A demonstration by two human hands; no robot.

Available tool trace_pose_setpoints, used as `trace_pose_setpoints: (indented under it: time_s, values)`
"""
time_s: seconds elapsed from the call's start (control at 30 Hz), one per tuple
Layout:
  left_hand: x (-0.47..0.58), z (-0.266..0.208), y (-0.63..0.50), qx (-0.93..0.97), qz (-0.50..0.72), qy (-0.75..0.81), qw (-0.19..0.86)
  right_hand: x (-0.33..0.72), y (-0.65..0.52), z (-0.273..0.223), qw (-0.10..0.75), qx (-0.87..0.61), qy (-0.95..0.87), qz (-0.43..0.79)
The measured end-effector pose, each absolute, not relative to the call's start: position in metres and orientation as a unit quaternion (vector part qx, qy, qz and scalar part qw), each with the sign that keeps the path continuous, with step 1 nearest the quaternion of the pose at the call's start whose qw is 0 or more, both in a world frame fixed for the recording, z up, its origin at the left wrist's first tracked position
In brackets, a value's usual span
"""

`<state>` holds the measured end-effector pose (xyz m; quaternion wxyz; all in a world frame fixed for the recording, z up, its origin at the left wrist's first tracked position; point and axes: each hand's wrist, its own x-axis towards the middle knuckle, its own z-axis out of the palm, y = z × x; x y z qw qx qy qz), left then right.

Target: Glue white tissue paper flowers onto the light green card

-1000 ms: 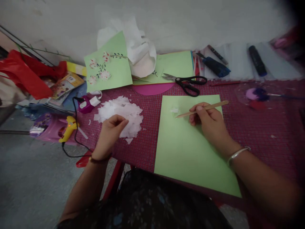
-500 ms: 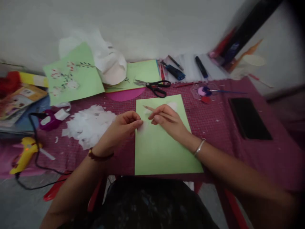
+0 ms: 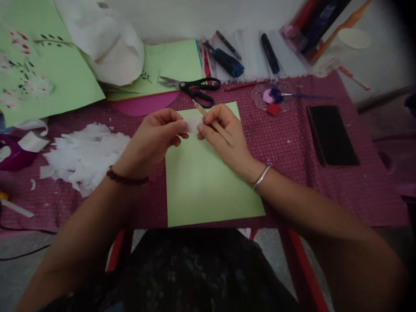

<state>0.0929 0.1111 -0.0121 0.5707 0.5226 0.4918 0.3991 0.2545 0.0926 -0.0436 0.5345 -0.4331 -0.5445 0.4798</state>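
Observation:
Between the thumb and finger of my left hand (image 3: 162, 128) is a small, thin white paper piece (image 3: 194, 125). My right hand (image 3: 225, 134) is closed around a pale, pencil-like wooden stick (image 3: 218, 127), its tapered end pointing up and away to the left. The right thumb and fingertips meet the paper piece's other edge. Both hands are over the upper part of a light green sheet (image 3: 208, 186) lying on the table. To the left of my left hand lies a heap of white paper pieces (image 3: 87, 151).
Black-handled scissors (image 3: 198, 84) lie just beyond the green sheet. A decorated green card (image 3: 48, 82) and crumpled white paper (image 3: 110, 47) are at back left. A paint palette (image 3: 271, 97) with a brush (image 3: 305, 95) and a dark phone-like slab (image 3: 333, 136) are on the right.
The view has shifted, so the table's things appear farther left and higher. My hands have come closer together, with the white paper piece now between them; the stick stays in my right hand.

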Motion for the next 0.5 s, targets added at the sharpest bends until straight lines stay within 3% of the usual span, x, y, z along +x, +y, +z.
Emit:
trace_pose_setpoints:
  time_s: [0.23, 0.5]
  values:
    - [0.073, -0.001, 0.134, 0.596, 0.441, 0.510, 0.437, 0.261, 0.105, -0.047, 0.561, -0.423, -0.511, 0.496]
    - [0.060, -0.027, 0.141, 0.491, 0.472, 0.535, 0.500, 0.262, 0.110, -0.060, 0.519, -0.448, -0.538, 0.491]
